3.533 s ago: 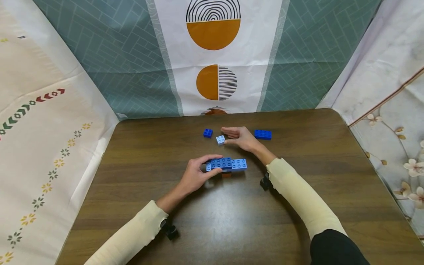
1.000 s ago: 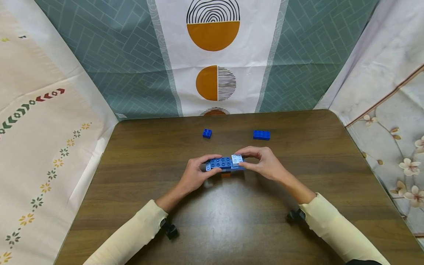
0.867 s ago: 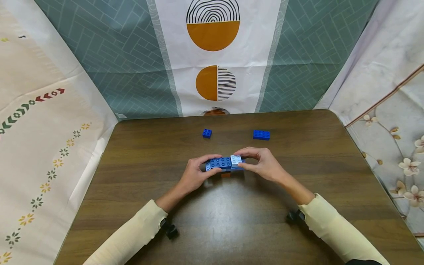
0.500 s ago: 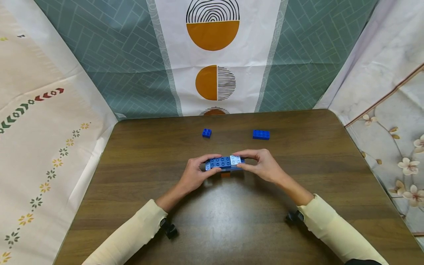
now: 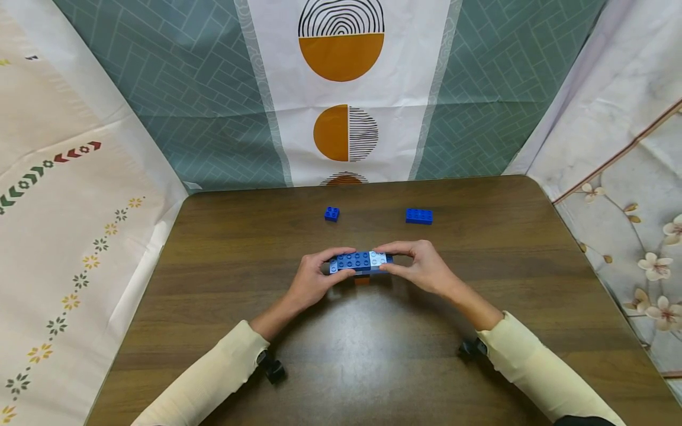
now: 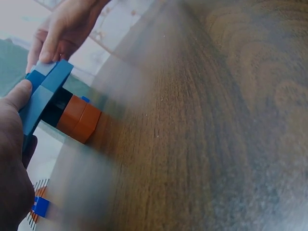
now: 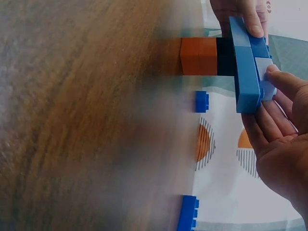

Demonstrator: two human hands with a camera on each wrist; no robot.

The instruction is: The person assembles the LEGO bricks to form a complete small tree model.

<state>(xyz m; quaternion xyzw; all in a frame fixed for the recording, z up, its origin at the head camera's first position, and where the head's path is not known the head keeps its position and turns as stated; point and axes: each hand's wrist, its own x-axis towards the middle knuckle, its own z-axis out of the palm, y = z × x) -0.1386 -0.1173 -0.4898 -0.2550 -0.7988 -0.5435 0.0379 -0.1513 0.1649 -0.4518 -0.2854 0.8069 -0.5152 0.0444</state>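
Note:
A T-shaped toy brick build stands on the table, with orange bricks [image 7: 198, 56] at the bottom, a dark brick [image 7: 225, 56] above and a wide blue layer [image 7: 248, 79] across them. On that layer lies a long blue brick [image 5: 353, 261], and a small light-blue brick [image 5: 377, 258] sits against its right end. My left hand [image 5: 308, 283] grips the left end of the build between thumb and fingers. My right hand [image 5: 426, 269] pinches the light-blue brick, thumb at its near side, fingers at the far side.
Towards the back of the brown table [image 5: 256, 231] lie a small square blue brick [image 5: 331, 214] and a longer blue brick [image 5: 419, 216], apart from each other. Patterned cloths [image 5: 224, 118] hang behind the table and along both sides.
My right hand has taken the light-blue brick from the back of the table and brought it onto the build, then slid it slightly left against the long blue brick. My left hand stayed put.

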